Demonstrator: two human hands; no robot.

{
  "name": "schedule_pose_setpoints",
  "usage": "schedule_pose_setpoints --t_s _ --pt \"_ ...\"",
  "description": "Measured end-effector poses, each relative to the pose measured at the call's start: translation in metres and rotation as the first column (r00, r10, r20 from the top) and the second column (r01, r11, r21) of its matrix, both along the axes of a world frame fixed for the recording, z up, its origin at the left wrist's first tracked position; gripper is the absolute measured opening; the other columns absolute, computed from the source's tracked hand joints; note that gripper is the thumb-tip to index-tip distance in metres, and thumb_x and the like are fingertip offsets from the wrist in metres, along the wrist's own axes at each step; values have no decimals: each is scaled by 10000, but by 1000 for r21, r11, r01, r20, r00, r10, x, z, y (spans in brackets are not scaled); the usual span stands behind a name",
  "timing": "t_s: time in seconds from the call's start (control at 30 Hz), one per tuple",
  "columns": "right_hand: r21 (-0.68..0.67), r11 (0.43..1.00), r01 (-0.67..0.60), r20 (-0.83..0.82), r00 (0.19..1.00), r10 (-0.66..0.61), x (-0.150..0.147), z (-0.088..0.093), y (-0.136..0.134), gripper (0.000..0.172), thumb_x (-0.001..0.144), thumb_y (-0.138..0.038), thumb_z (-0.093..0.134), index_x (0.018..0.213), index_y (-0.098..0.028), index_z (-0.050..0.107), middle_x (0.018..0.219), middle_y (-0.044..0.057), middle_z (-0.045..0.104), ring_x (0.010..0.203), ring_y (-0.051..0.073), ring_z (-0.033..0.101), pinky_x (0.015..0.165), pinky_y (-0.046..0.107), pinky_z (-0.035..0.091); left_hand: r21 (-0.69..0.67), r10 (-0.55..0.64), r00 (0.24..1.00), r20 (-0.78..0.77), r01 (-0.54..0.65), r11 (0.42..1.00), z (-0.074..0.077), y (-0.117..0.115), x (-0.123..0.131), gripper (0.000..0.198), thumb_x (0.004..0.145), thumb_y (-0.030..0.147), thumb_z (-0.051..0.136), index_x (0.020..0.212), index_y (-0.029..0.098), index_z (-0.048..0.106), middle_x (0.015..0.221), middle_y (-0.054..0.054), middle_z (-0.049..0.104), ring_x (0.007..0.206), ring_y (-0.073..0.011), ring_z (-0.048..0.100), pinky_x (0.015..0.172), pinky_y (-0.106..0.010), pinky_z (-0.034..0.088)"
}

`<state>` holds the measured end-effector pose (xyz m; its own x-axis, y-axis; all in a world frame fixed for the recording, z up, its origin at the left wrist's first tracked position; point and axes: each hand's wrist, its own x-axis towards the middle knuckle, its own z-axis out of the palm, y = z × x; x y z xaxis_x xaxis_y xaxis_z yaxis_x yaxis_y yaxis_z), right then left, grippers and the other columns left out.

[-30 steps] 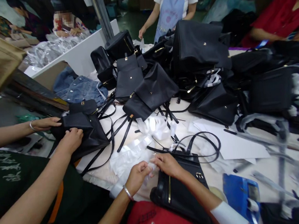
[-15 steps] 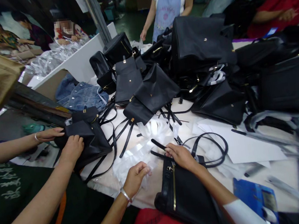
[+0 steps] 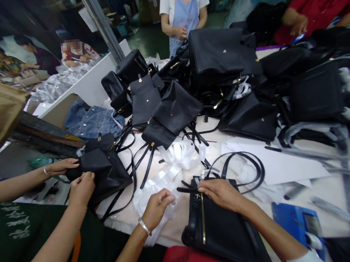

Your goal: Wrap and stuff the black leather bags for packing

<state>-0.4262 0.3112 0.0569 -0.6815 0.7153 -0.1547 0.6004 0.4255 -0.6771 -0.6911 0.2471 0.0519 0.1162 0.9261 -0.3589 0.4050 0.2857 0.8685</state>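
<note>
A black leather bag [image 3: 223,230] with a gold zipper lies flat at the table's near edge in front of me. My right hand [image 3: 220,193] rests on its top edge beside the gold zipper pull, fingers curled onto the leather. My left hand [image 3: 156,208], a silver bracelet on its wrist, is closed around crumpled white wrapping [image 3: 167,177] just left of the bag. The bag's long black straps [image 3: 240,161] loop out across the table behind my right hand.
A co-worker in a green apron at my left handles another black bag [image 3: 107,171] with both hands [image 3: 81,188]. A heap of black bags [image 3: 219,72] covers the table's middle and far side. White sheets [image 3: 278,166] and a blue object [image 3: 294,222] lie to the right. Other people stand at the far side.
My right hand has drawn back from the straps onto the bag's top edge by the zipper. My left hand has stayed closed on the white wrapping. The view has tilted slightly.
</note>
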Motion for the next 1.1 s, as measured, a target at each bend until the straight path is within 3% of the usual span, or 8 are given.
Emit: schedule_pose_setpoints --t_s 0.27,0.47,0.6,0.73,0.93,1.1 --pt "25 997 -76 62 995 74 2 -2 -1 289 956 -358 343 874 -241 594 794 10 664 757 160 600 654 227 337 15 -67 996 -51 68 998 5 1 1 230 843 342 492 722 187 611 708 -3 628 714 -165 556 692 -251 374" --pt "-7 985 -173 88 981 172 3 1 6 281 952 -346 356 900 -252 615 804 7 681 751 160 610 631 224 321 -35 -114 993 -31 113 993 -2 3 1 185 830 326 523 780 180 625 684 14 608 668 -145 532 651 -239 367" --pt "-37 979 -198 83 976 201 4 4 10 275 946 -344 370 924 -254 629 819 16 685 775 163 612 662 229 334 -171 -13 985 173 43 984 -12 1 3 207 800 341 576 889 166 642 745 -2 647 704 -148 564 679 -239 397" --pt "-49 977 -209 78 974 213 5 1 12 257 932 -358 398 927 -261 636 779 13 681 743 167 608 644 236 329 -343 101 931 351 27 939 -19 -3 7 300 765 378 631 958 148 642 814 -52 700 742 -170 618 725 -270 430" --pt "-93 972 -218 52 973 223 7 -2 13 241 909 -368 442 871 -255 651 717 4 661 687 159 590 634 242 327 -450 196 914 356 -16 893 -23 -5 15 371 660 346 744 947 130 652 805 -75 721 762 -188 649 749 -289 442" --pt "-96 968 -231 55 970 237 10 1 16 243 906 -357 444 877 -250 660 746 6 667 709 161 590 640 239 326 -451 221 897 382 -28 892 -18 -3 21 235 689 320 725 837 146 666 806 -84 721 733 -195 638 713 -302 435"
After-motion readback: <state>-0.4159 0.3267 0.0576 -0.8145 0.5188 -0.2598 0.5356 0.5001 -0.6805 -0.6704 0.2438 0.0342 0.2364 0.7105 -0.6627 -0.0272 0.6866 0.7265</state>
